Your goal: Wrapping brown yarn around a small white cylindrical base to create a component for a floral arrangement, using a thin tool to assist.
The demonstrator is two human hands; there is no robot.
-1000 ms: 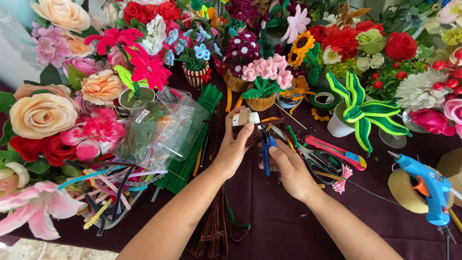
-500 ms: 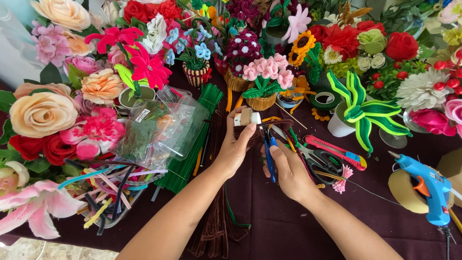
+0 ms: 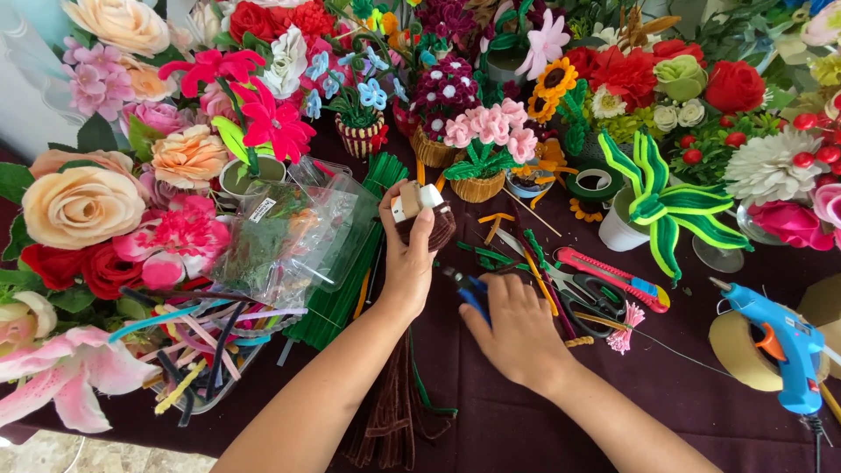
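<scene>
Two hands over the dark maroon table (image 3: pixel 683 412), one head view to go on. The left hand (image 3: pixel 407 254) is raised near the middle of the table with its fingers clamped round a small brown fuzzy pot (image 3: pixel 429 219) that has pale blocks sitting in its top — foam maybe, hard to say from here. The right hand (image 3: pixel 517 337) lies palm down just below it, fingers curled together over a blue-handled tool (image 3: pixel 469 293); only the handle end pokes out, so pliers or cutters is my guess.

Looks like the gather-your-stuff stage: pot in one hand, tool getting picked up. Next move needs a firm grip on that handle and the pot kept steady and upright.

Around them: green pipe cleaners (image 3: pixel 350 271) towards the left, a red utility knife (image 3: pixel 613 278) to the right, blue glue gun (image 3: pixel 784 346) at the right edge, finished flowers all along the far edge.
</scene>
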